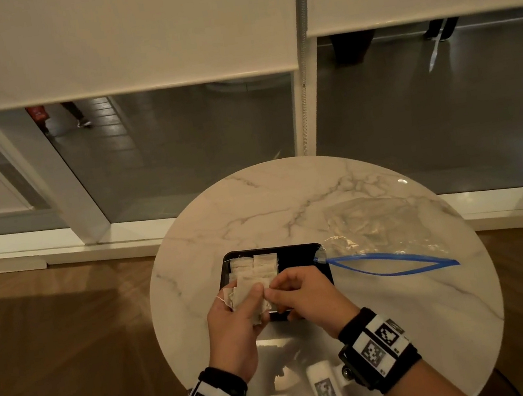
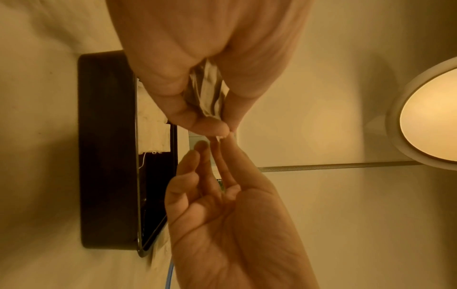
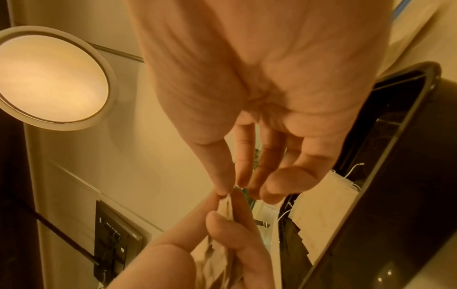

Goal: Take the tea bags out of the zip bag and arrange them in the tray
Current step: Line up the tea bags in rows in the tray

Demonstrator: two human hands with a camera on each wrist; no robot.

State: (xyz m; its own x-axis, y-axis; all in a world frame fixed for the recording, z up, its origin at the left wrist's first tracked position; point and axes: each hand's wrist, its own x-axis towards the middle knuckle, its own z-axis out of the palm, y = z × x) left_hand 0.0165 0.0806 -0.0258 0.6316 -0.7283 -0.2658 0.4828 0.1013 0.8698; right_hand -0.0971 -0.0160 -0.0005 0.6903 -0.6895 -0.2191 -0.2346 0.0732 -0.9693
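**Tea bags passing from hand to tray**

We are looking down at a round worktop (image 1: 388, 307) of pale marble with grey veins, smooth and glossy. On its right side the zip bag (image 1: 383, 230) is lying flat, a clear crinkled plastic pouch with its blue zip mouth gaping toward us; it is touching the right edge of the tray (image 1: 302, 256). The tray is a black, shallow rectangle with rounded corners, and its long axis is running left to right.

In the tray's left half, laid tea bags (image 1: 255, 266) are sitting in two columns running away from us, soft off-white paper rectangles overlapping one another; from the right wrist view thin white strings are trailing from them.

Our left hand (image 1: 235, 324) is hovering over the tray's near left corner, its grip clasped around a bundle of tea bags (image 1: 246, 298), which is standing roughly on end with its long axis pointing away from us. Our right hand (image 1: 305, 296) is meeting it from the right, thumb and forefinger pinching the top corner of that bundle while the other fingers (image 3: 279, 185) are hanging loosely curled.
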